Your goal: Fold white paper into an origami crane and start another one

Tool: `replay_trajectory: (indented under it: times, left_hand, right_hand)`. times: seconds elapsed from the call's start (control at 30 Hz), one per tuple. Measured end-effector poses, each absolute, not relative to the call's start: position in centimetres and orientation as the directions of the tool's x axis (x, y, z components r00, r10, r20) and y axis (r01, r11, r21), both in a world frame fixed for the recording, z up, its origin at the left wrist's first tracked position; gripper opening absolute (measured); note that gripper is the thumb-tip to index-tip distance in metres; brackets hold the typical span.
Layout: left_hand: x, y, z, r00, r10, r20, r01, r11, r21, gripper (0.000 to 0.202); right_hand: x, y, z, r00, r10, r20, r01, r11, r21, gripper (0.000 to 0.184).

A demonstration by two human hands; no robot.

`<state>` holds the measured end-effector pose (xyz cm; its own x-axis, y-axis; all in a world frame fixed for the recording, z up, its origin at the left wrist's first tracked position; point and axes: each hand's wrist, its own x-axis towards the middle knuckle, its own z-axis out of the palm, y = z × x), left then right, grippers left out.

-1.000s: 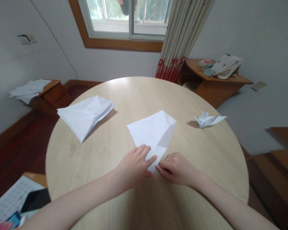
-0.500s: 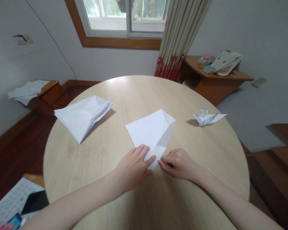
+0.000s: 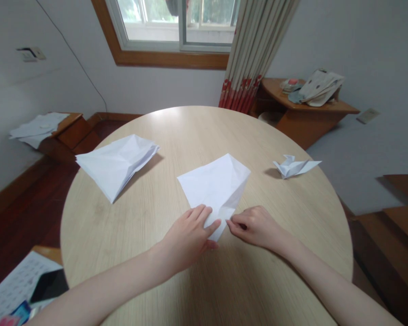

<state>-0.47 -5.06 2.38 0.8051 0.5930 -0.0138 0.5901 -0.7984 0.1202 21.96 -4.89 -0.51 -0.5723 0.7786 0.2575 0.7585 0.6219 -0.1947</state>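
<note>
Facing window (image 3: 149, 29) past round table's (image 3: 204, 129) far edge | spreading left hand (image 3: 193, 228) on creased paper (image 3: 213, 181) | curling right hand (image 3: 253, 225), grip unclear

Beyond the far edge of the round counter (image 3: 197, 133) is a window (image 3: 149, 34) in a brown frame (image 3: 170, 59), with a curtain (image 3: 261, 40), pale above and red at the hem, hanging behind the counter's far right. Right of that, past the counter, a wooden desk (image 3: 338, 111) carries a whitish bag (image 3: 323, 88), and a socket (image 3: 367, 116) sits on the wall. Left of the counter, a low cabinet (image 3: 76, 131) bears loose papers (image 3: 39, 127); a cable (image 3: 76, 55) runs down the wall behind it. At the counter's near left, a phone (image 3: 49, 286) lies on a printed sheet (image 3: 12, 280), near a small blue-and-pink item (image 3: 20, 311). Dark red floor (image 3: 20, 235) shows left of the counter.
</note>
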Motion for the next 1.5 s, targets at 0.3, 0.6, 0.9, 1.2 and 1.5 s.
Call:
replay_trajectory:
  times: [0.3,0.6,0.9,1.2,1.5]
  left_hand:
    - [-0.4,-5.1,2.5,0.801,0.598,-0.021,0.597,-0.795,0.112,0.048]
    - [-0.4,-5.0,2.3,0.803,0.595,-0.028,0.593,-0.795,0.129,0.049]
    - [-0.3,-5.0,2.2,0.802,0.596,-0.035,0.595,-0.793,0.132,0.051]
    - [-0.8,-5.0,2.0,0.813,0.583,0.010,0.577,-0.806,0.131,0.042]
    - [-1.2,-4.8,2.5,0.829,0.558,-0.038,0.555,-0.813,0.177,0.051]
  right_hand:
    - [22.9,-4.1,-0.2,-0.535,0.819,0.204,0.792,0.571,-0.215,0.046]
    - [23.8,-3.4,0.2,-0.501,0.849,0.166,0.829,0.526,-0.191,0.048]
    - [22.7,-4.4,0.3,-0.542,0.821,0.176,0.810,0.567,-0.151,0.046]
    - [21.0,-5.7,-0.4,-0.617,0.759,0.207,0.741,0.649,-0.173,0.042]
    - [19.5,-6.6,-0.6,-0.701,0.666,0.255,0.619,0.746,-0.246,0.033]
